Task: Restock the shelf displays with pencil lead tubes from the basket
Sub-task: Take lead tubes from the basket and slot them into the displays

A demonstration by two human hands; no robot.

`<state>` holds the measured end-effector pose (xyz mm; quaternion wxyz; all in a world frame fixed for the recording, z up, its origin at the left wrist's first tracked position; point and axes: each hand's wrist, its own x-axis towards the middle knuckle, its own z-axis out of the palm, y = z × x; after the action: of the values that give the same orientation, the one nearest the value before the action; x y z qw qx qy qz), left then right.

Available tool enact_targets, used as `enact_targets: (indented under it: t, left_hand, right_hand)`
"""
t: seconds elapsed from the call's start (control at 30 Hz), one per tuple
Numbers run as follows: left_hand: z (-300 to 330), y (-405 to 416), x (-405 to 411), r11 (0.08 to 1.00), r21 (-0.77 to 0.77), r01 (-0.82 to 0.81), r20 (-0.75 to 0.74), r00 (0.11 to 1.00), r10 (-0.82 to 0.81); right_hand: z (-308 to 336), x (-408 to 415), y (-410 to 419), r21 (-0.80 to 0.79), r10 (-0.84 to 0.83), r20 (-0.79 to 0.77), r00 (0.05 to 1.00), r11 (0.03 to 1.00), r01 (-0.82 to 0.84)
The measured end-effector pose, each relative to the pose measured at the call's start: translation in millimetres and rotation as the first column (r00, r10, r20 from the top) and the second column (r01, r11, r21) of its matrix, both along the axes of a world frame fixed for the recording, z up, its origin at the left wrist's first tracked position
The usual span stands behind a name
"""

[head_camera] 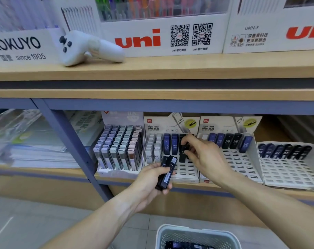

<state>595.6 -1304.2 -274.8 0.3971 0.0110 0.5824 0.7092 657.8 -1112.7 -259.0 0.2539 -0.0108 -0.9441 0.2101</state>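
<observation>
Filling step. Right hand (201, 153) pinches a black lead tube (184, 153) and sets it into a slot of the middle display box (186, 174) on the lower shelf. Left hand (152, 178) grips approx. 2 spare tubes (166, 175) just in front. Basket (197, 234) w/ more tubes sits below. Next, probably: push the tube down straight, then take one from the left hand.

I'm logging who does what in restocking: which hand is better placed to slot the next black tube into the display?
Probably the right hand: it pinches a black tube right over the middle display. The left hand grips spare tubes lower down.
</observation>
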Motion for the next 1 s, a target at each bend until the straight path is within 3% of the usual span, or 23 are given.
enact_targets:
  t: [0.3, 0.6, 0.7, 0.8, 0.9, 1.0]
  left_hand:
    - [-1, 0, 0, 1.0, -0.024, -0.011, 0.0, 1.0, 0.011]
    - [3, 1, 4, 1.0, -0.003, -0.002, -0.027, 1.0, 0.002]
    - [2, 1, 3, 1.0, 0.007, -0.001, -0.019, 1.0, 0.001]
    - [4, 1, 3, 1.0, 0.015, 0.006, -0.012, 1.0, -0.006]
    - [5, 1, 5, 1.0, 0.024, 0.016, 0.003, 1.0, -0.016]
    - [7, 1, 6, 0.999, 0.038, 0.02, 0.009, 1.0, -0.02]
  right_hand:
    - [-1, -2, 7, -0.012, -0.027, 0.062, 0.998, 1.0, 0.028]
    - [-2, -4, 1, 0.088, -0.094, 0.077, 0.993, 0.992, 0.087]
    - [4, 4, -3, 0.05, 0.088, 0.061, 0.994, 0.995, -0.091]
    - [5, 11, -8, 0.152, 0.267, 0.112, 0.957, 0.947, -0.282]
    - [3, 13, -11, 0.201, 0.299, 0.088, 0.95, 0.929, -0.311]
    - [4, 14, -8, 0.134, 0.249, 0.07, 0.966, 0.957, -0.257]
